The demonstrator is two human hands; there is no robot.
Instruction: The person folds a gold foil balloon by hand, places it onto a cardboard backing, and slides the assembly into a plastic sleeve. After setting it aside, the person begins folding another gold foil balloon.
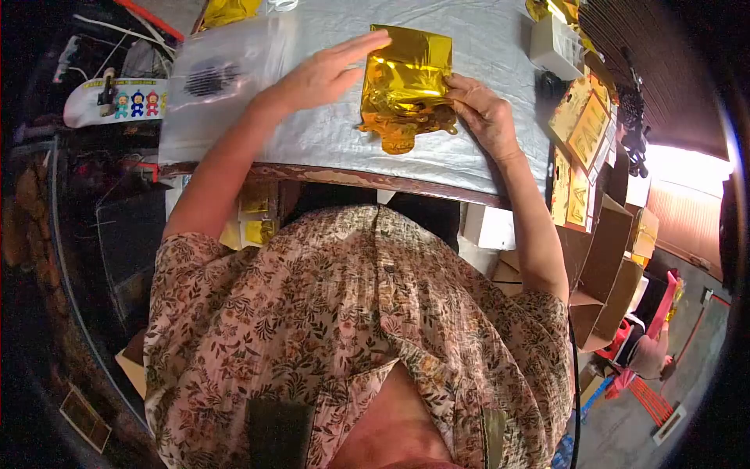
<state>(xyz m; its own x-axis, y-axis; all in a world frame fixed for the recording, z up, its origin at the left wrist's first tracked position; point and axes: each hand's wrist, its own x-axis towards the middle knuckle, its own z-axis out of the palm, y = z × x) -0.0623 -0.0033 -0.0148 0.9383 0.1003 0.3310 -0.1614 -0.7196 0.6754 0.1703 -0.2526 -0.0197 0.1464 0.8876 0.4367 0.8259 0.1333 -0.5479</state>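
Observation:
A flat, folded gold foil balloon (406, 82) lies on the silvery-grey table cover (312, 137), its lower edge uneven with small tabs. My left hand (328, 76) is open, the fingers stretched out together, with the tips over the balloon's upper left corner. The thumb stands apart from the fingers. At the balloon's right edge, my right hand (486, 113) is closed on it, thumb and fingers at the foil. Part of that grip is hidden by the hand itself.
Clear plastic sheeting (234, 86) covers the table's left side. A white box (556, 47) stands at the back right, near a printed carton (582, 148). Open cardboard boxes (601, 266) are stacked beside my right arm. Another person (644, 352) is farther off at the right.

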